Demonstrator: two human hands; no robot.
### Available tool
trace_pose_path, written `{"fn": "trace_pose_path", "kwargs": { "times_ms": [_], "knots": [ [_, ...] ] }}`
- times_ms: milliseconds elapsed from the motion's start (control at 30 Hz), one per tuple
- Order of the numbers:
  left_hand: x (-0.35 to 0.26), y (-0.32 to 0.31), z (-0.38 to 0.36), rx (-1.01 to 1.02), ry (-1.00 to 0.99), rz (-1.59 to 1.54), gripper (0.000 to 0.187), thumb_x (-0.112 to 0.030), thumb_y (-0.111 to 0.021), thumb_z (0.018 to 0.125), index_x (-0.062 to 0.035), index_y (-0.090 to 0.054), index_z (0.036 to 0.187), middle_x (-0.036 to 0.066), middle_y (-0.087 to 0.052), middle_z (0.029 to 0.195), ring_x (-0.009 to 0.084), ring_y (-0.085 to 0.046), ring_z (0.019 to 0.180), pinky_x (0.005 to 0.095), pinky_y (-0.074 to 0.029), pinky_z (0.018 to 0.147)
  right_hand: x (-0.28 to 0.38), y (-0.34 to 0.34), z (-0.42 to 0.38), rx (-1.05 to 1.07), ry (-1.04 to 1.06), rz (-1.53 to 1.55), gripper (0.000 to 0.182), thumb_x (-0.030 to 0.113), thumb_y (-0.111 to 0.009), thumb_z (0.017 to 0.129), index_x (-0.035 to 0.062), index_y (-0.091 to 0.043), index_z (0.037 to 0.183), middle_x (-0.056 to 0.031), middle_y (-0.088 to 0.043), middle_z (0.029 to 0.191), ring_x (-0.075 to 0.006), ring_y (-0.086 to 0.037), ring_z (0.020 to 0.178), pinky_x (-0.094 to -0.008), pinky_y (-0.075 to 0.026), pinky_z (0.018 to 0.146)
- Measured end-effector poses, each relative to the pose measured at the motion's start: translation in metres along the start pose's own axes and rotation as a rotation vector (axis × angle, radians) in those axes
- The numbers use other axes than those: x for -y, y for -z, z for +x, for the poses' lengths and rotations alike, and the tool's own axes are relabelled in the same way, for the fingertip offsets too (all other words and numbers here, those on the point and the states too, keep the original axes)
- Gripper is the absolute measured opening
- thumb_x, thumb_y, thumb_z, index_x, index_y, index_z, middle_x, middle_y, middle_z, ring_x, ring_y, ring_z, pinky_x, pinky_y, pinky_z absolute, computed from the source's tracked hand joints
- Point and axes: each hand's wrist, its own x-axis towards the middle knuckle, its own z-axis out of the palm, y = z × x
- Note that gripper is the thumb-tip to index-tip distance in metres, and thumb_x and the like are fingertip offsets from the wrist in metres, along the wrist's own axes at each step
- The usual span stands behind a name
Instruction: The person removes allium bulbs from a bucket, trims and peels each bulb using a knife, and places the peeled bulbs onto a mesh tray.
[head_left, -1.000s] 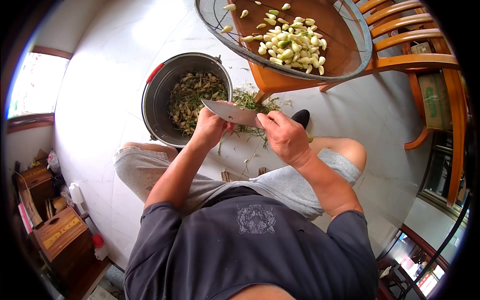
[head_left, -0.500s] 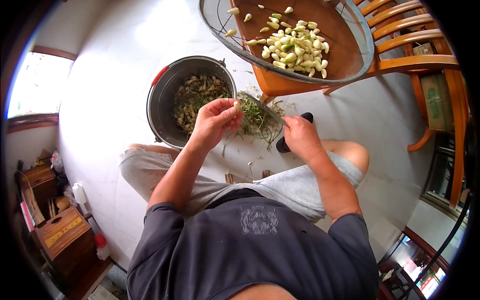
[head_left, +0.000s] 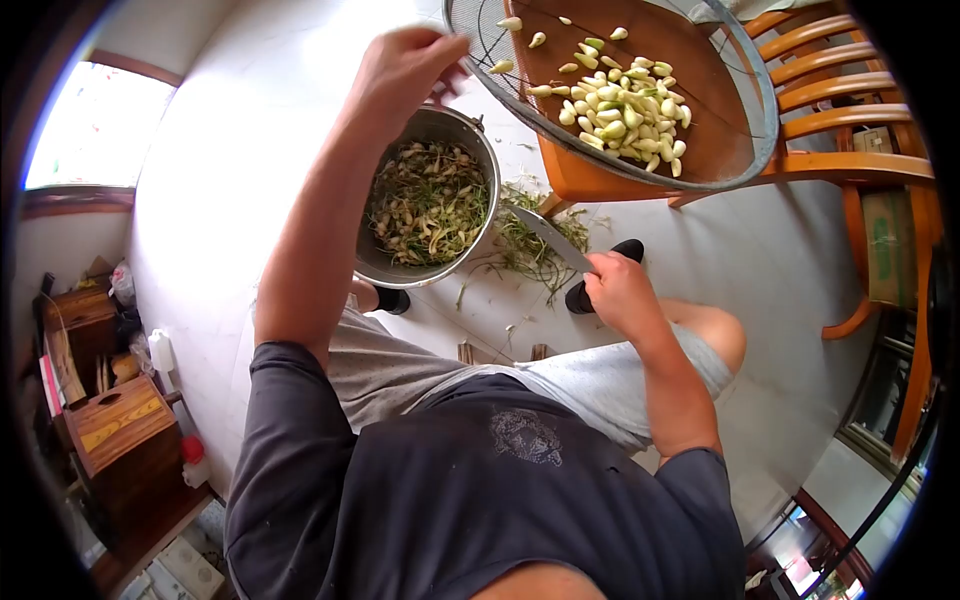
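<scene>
My left hand (head_left: 412, 65), blurred, is raised past the bucket's far rim, close to the left edge of the round mesh sieve (head_left: 768, 130). Its fingers look bent, but whether anything is in them is hidden. In my right hand (head_left: 618, 285) is a knife (head_left: 548, 238), its blade pointing up and left beside the bucket (head_left: 492, 170). Unpeeled small bulbs with roots and green stalks (head_left: 425, 205) fill the bucket's bottom. Pale, trimmed bulbs (head_left: 630, 115) lie heaped in the sieve, with several scattered toward its left side.
The sieve rests on a wooden chair (head_left: 590, 180) at the upper right. Cut green trimmings (head_left: 535, 245) litter the floor between bucket and chair. My black shoe (head_left: 628, 250) is beside them. A wooden box (head_left: 120, 425) stands at the lower left.
My left hand has moved up and forward from beside the knife, where it held a pale bulb, to the sieve's left edge. The knife has stayed in my right hand. The view has shifted slightly.
</scene>
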Motion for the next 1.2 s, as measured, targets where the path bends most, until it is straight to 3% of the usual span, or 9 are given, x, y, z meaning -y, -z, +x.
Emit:
{"fn": "trace_pose_path", "kwargs": {
  "times_ms": [67,167,300,400,467,833,933,1067,1200],
  "knots": [
    [0.077,0.024,0.007,0.051,0.221,0.059,0.024,-0.020,-0.060,0.086,0.0016,-0.061,0.074,0.005,-0.058,0.059,0.0112,-0.053,0.046,0.0244,-0.044,0.043,-0.002,0.000,0.001,-0.003,-0.024,-0.010,0.022,0.007,-0.055,0.080,0.0013,-0.064,0.099,-0.0205,-0.061,0.086,-0.0381,-0.058,0.084,-0.0424,-0.047,0.076],
    [0.169,0.025,-0.012,0.023,0.508,0.175,0.015,-0.014,-0.062,0.085,0.0013,-0.062,0.081,0.007,-0.060,0.062,0.0133,-0.056,0.048,0.0263,-0.048,0.045,0.006,0.004,0.004,0.076,-0.051,-0.003,0.025,0.009,-0.054,0.081,0.0016,-0.064,0.103,-0.0210,-0.062,0.093,-0.0375,-0.059,0.089,-0.0436,-0.047,0.080],
    [0.291,0.024,-0.006,-0.211,0.576,0.285,0.012,-0.011,-0.061,0.080,-0.0010,-0.065,0.087,0.011,-0.063,0.066,0.0238,-0.063,0.058,0.0369,-0.051,0.055,0.004,-0.005,0.011,0.127,-0.036,-0.015,0.025,0.010,-0.055,0.081,0.0023,-0.064,0.103,-0.0204,-0.062,0.092,-0.0371,-0.060,0.087,-0.0437,-0.048,0.079],
    [0.319,0.019,0.002,-0.329,0.300,0.756,0.019,-0.009,-0.058,0.077,-0.0074,-0.066,0.094,0.016,-0.066,0.086,0.0325,-0.064,0.083,0.0419,-0.050,0.072,0.010,-0.006,0.019,0.180,-0.052,-0.049,0.025,0.011,-0.055,0.082,0.0028,-0.064,0.104,-0.0190,-0.062,0.091,-0.0367,-0.060,0.086,-0.0437,-0.048,0.077],
    [0.330,0.020,0.016,-0.219,0.343,0.766,0.023,-0.009,-0.055,0.077,-0.0110,-0.065,0.098,0.017,-0.063,0.099,0.0348,-0.060,0.095,0.0427,-0.048,0.081,0.014,-0.008,0.024,0.189,-0.067,-0.025,0.025,0.011,-0.055,0.082,0.0029,-0.064,0.104,-0.0186,-0.062,0.091,-0.0364,-0.060,0.085,-0.0437,-0.048,0.076],
    [0.340,0.017,0.030,0.022,0.340,1.037,0.022,-0.009,-0.057,0.080,-0.0056,-0.062,0.101,0.019,-0.062,0.103,0.0354,-0.060,0.095,0.0442,-0.048,0.082,0.018,-0.012,0.032,0.185,-0.033,0.006,0.024,0.009,-0.057,0.080,0.0013,-0.065,0.101,-0.0183,-0.062,0.088,-0.0358,-0.060,0.083,-0.0422,-0.049,0.075],
    [0.303,0.025,0.008,-0.250,0.145,0.802,0.016,-0.014,-0.062,0.081,-0.0029,-0.062,0.092,0.015,-0.066,0.090,0.0301,-0.064,0.083,0.0396,-0.050,0.075,0.016,-0.011,0.027,0.147,-0.006,0.025,0.024,0.009,-0.056,0.080,0.0006,-0.065,0.101,-0.0186,-0.062,0.088,-0.0364,-0.060,0.083,-0.0421,-0.049,0.076],
    [0.231,0.035,-0.023,-0.240,0.123,0.364,0.023,-0.019,-0.070,0.079,-0.0008,-0.060,0.088,0.009,-0.064,0.071,0.0169,-0.062,0.068,0.0302,-0.050,0.067,0.022,-0.006,0.023,0.087,0.047,0.046,0.023,0.008,-0.055,0.081,-0.0001,-0.064,0.100,-0.0193,-0.061,0.088,-0.0370,-0.059,0.084,-0.0428,-0.048,0.076],
    [0.187,0.033,-0.055,-0.161,0.254,0.128,0.020,-0.019,-0.066,0.083,-0.0010,-0.061,0.090,0.005,-0.065,0.075,0.0148,-0.063,0.072,0.0274,-0.050,0.068,0.029,-0.006,0.019,-0.024,0.110,0.096,0.024,0.009,-0.055,0.081,-0.0004,-0.064,0.101,-0.0189,-0.062,0.089,-0.0367,-0.059,0.083,-0.0420,-0.048,0.075]
  ]
}}
